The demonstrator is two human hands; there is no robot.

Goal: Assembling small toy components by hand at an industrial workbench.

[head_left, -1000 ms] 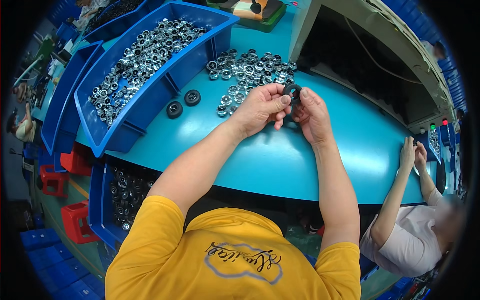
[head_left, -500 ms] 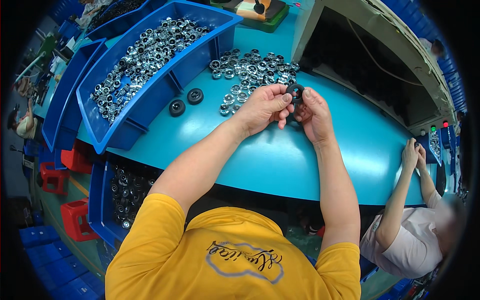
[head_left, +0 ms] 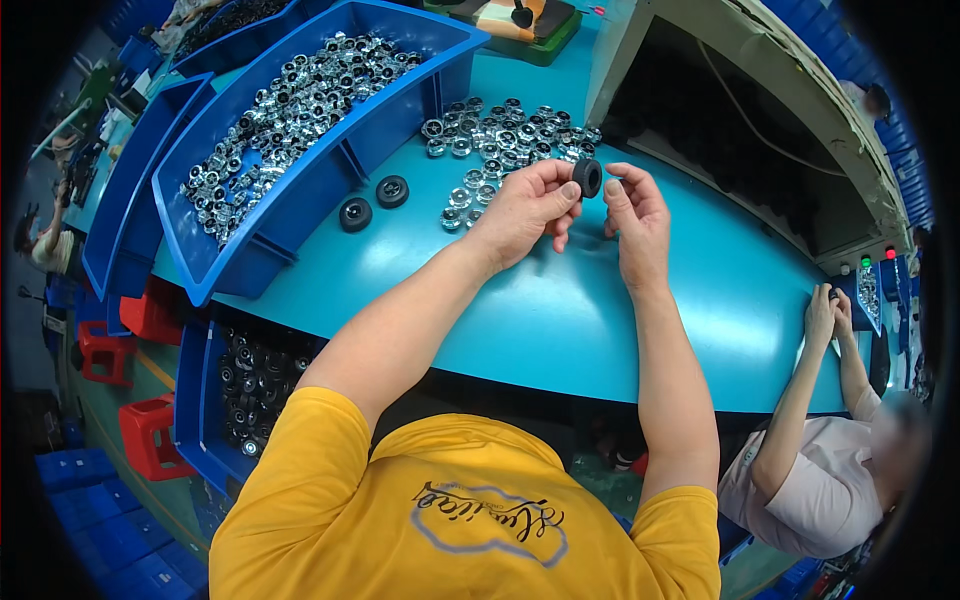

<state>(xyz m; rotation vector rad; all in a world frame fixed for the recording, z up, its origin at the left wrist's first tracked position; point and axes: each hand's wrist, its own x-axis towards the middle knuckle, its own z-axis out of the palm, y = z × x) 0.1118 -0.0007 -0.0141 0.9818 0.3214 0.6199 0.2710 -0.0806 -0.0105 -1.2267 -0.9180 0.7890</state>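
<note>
Between the thumb and fingers of my left hand is a small black rubber tire, turned so that its tread shows. Just to the right of it, my right hand is apart from the tire, thumb and fingers spread with nothing between them. Below and left of the held tire, loose shiny wheel hubs lie in a cluster on the blue-green table. Two black tires with hubs in them, one wheel and another wheel, lie beside the large blue bin.
A large blue bin full of shiny hubs stands at the left. Under the table edge, another blue bin holds black wheels. A pale machine housing with a dark opening stands at the right. A co-worker sits at the far right.
My right hand has let go of the tire and moved slightly right. The tire, still in my left hand, has turned from showing its open ring to showing its tread.
</note>
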